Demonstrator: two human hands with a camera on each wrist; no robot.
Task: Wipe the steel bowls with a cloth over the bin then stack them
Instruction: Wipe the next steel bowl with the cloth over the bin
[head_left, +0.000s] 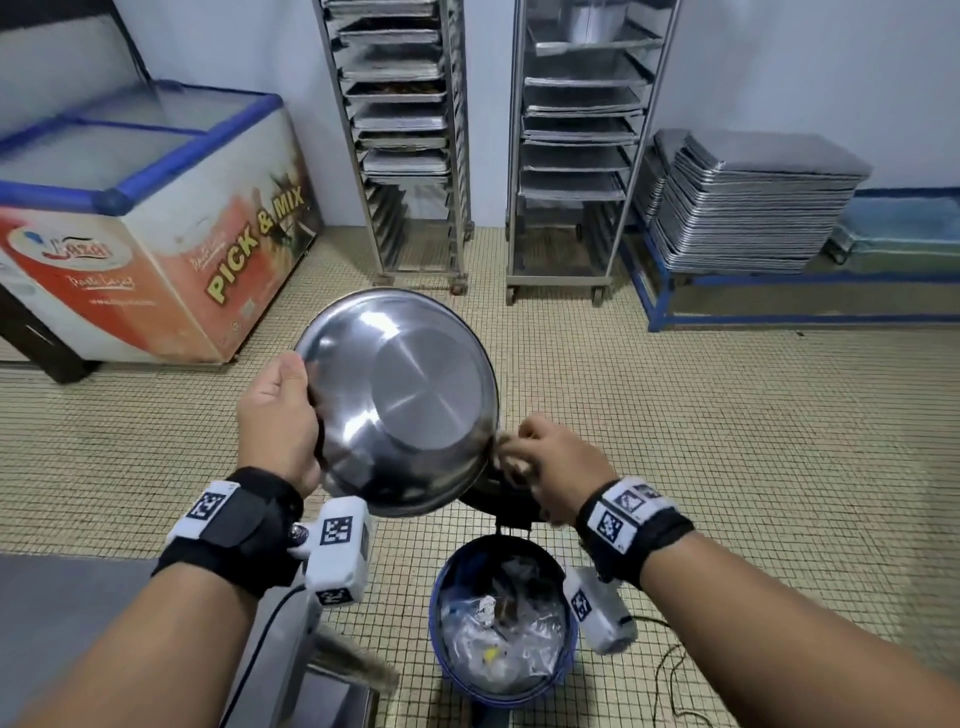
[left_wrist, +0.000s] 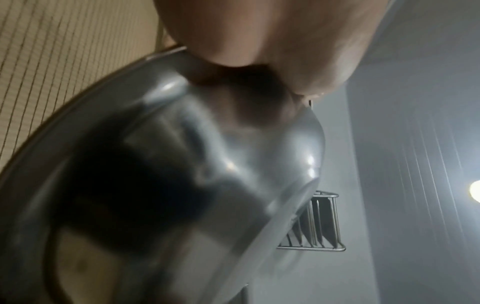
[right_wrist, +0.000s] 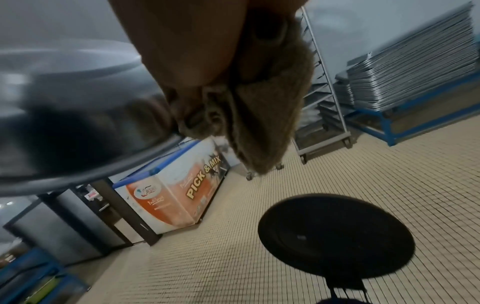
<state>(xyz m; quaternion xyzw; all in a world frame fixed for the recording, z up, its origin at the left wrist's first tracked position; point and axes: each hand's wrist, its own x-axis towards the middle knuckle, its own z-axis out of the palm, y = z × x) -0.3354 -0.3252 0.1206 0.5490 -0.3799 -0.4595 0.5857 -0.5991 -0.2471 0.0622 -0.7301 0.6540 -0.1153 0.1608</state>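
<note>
Above the open pedal bin (head_left: 441, 613), a left hand (head_left: 278, 415) grips the steel bowl (head_left: 400, 400) at nine o'clock; the right hand (head_left: 558, 467) clutches a cloth (head_left: 511, 457) at four. Rigid, probably slick; the rim looks safest.

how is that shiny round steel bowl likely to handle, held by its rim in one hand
The shiny round steel bowl is probably stiff: held tilted by the left hand at one rim point, it keeps its shape. Its polished, mirror-like wall looks slippery. Gripped off-centre, it may swing when the brown cloth in the right hand pushes on it.
</note>
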